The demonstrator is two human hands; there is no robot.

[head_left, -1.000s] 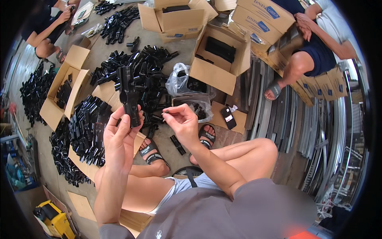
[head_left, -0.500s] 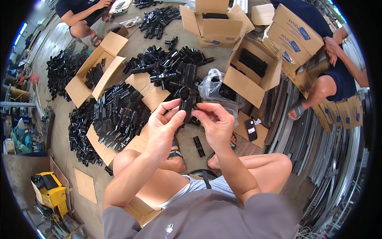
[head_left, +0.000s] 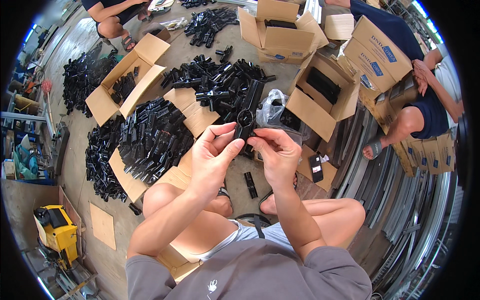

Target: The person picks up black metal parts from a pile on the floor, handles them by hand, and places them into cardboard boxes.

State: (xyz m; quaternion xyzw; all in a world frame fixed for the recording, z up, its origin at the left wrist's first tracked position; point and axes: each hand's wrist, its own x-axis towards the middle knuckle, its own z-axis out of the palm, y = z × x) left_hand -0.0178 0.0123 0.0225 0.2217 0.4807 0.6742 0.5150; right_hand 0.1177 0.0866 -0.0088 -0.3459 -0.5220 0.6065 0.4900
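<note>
A long black tubular fitting (head_left: 247, 112) with a round opening near its middle is held up in front of me, tilted slightly. My left hand (head_left: 215, 157) pinches its near end between thumb and fingers. From the other side, the thumb and fingertips of my right hand (head_left: 276, 154) close at the same end; whether they hold a small piece there is too small to make out. Beneath my hands, a short black tube (head_left: 250, 185) lies on the floor between my feet. Beyond the fitting spreads a heap of similar black parts (head_left: 215, 75).
More black parts are heaped at left (head_left: 155, 135). Open cardboard boxes stand at left (head_left: 102, 107) and right (head_left: 312, 117). A phone (head_left: 315, 167) lies on cardboard near metal bars (head_left: 385, 200). Two other people sit at far left (head_left: 115, 22) and right (head_left: 412, 120).
The fitting has tilted a little to the right, and its round opening shows more plainly. Both hands keep their pinch. The whole view has shifted slightly.
</note>
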